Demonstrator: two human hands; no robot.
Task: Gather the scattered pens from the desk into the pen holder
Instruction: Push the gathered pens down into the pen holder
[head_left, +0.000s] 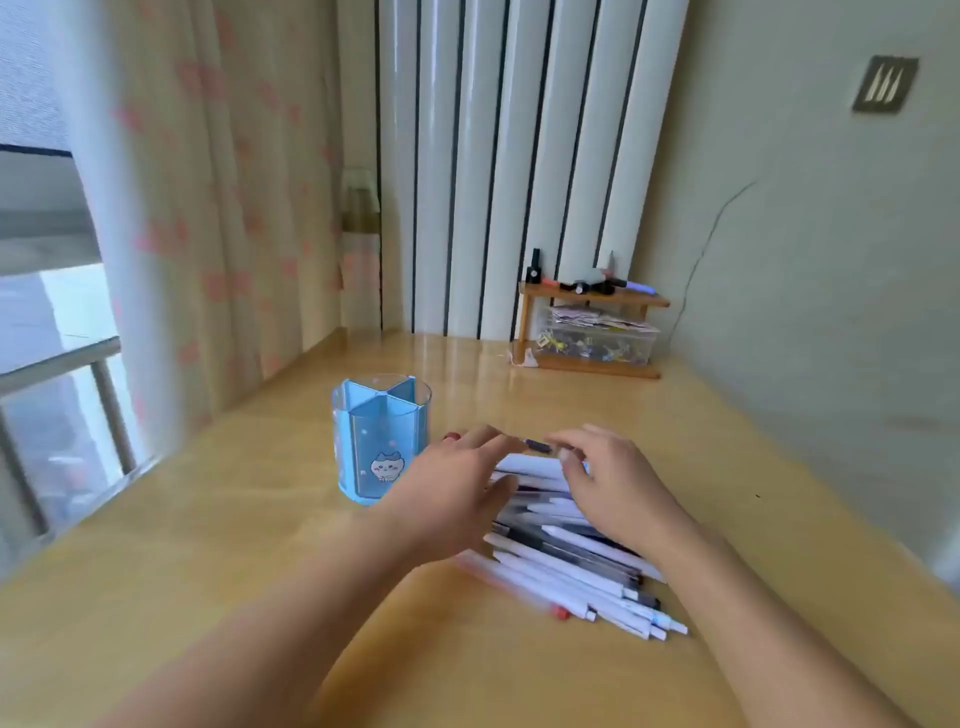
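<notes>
On the left of our wooden desk (218, 545) stands the blue pen holder (382, 439), upright, its compartments showing no pens. Just beside it our left hand (457, 493) rests flat-fingered on the pile of pens (566, 566). Our right hand (618, 483) pinches a dark pen (537, 446) at the pile's far end.

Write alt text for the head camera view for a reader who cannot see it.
Two bare hands, the left hand and right hand, reach over a pile of pens lying on a wooden desk. A blue pen holder with dividers stands upright, empty, just left of them; a small shelf sits in the far corner.
</notes>
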